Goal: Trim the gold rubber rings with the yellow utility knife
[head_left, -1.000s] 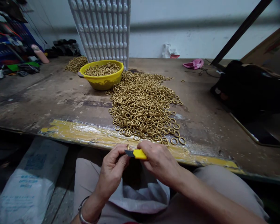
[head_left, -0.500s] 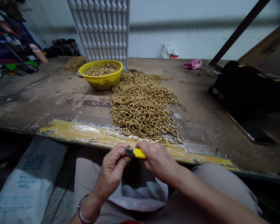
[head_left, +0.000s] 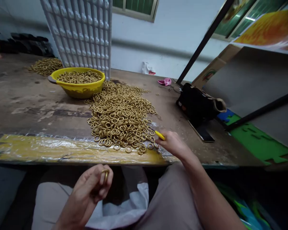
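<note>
My left hand [head_left: 90, 190] is over my lap, its fingers closed around a brass-coloured ring [head_left: 106, 176]. At the right edge of a heap of similar rings [head_left: 122, 116], my right hand [head_left: 174, 144] grips a yellow-handled utility knife [head_left: 160, 135]. The knife points left toward the heap, and the fingertips of this hand are partly hidden near the outermost rings. Between my knees, below the table edge, hangs an open white sack [head_left: 124, 212] with a dark inside.
Behind the heap stands a yellow basin [head_left: 83, 92] full of rings, beside a ribbed translucent panel [head_left: 83, 35]. A smaller ring pile [head_left: 45, 66] lies back left. To the right are a black bag [head_left: 196, 103], a phone [head_left: 204, 134] and a pink item [head_left: 165, 81].
My hands were together, the knife blade at a ring in the left fingers. Now the right hand has gone out to the heap with the knife; the left is lower. The view has turned right.
</note>
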Demonstrator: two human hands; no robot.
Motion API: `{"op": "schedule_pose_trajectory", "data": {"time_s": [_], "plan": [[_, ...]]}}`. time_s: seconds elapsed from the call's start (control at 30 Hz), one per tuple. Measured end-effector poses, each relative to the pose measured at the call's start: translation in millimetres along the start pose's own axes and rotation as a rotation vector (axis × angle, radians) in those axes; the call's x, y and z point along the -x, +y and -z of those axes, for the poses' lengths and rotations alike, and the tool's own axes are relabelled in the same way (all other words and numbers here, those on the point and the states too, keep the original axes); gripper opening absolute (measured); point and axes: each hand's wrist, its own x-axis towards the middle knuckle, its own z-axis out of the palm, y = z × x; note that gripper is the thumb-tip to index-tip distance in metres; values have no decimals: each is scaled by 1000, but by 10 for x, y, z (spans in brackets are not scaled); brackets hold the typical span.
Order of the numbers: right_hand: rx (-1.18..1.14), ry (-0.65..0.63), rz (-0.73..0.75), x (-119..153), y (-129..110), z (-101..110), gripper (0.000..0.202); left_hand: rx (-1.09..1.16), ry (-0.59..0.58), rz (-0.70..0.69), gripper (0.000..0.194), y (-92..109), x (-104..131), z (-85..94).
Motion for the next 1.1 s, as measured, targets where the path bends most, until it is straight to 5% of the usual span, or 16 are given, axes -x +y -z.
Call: {"op": "schedule_pose_trajectory", "data": {"time_s": [0.17, 0.33, 0.47, 0.67, 1.0, 1.1], "plan": [[-47, -188, 62, -69, 157, -196, 12, 143, 41, 140, 15, -186, -204, -2], [-116, -235, 108, -90, 148, -210, 5, 202, -30, 300, 23, -346, -337, -108], [-361, -208, 194, 127, 29, -137, 12, 50, -54, 262, 26, -451, -389, -221], [-855, -461, 429, 526, -305, -123, 9, -109, -97, 202, 31, -383, -318, -333], [-1062, -442, 456, 703, -375, -179, 12, -93, -193, 293, 24, -377, -147, -400], [-1008, -342, 458, 770, -410, -202, 16, -66, -197, 264, 25, -356, -114, -427]]}}
